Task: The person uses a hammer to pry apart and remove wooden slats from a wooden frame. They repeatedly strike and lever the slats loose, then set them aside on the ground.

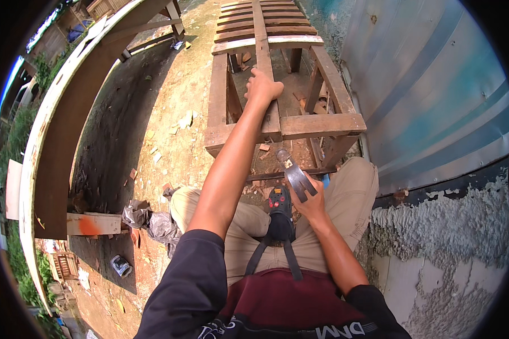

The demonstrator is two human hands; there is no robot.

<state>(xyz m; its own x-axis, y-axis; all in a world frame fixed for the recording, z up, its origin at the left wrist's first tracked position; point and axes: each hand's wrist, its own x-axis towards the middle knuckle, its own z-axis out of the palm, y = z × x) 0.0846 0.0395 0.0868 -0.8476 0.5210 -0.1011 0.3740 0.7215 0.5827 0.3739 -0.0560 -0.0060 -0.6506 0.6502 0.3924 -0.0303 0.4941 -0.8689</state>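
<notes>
My left hand [261, 86] reaches forward and is closed over a long narrow wooden plank [262, 39]. The plank lies lengthwise over a brown slatted wooden frame [322, 125], its near end resting on the front crossbar. My right hand [312, 202] is closed around a claw hammer [296, 176], held low between my knees. The hammer's round face points toward the frame and its claw toward me; the handle is mostly hidden by the hand. Several slats [232, 27] cross the far part of the frame under the plank.
A corrugated metal sheet [430, 85] and rough wall [435, 237] stand close on the right. To the left is a long wooden table [54, 141]. Wood scraps [185, 120], a crumpled grey plastic bag [163, 226] and a can [120, 265] lie on the ground.
</notes>
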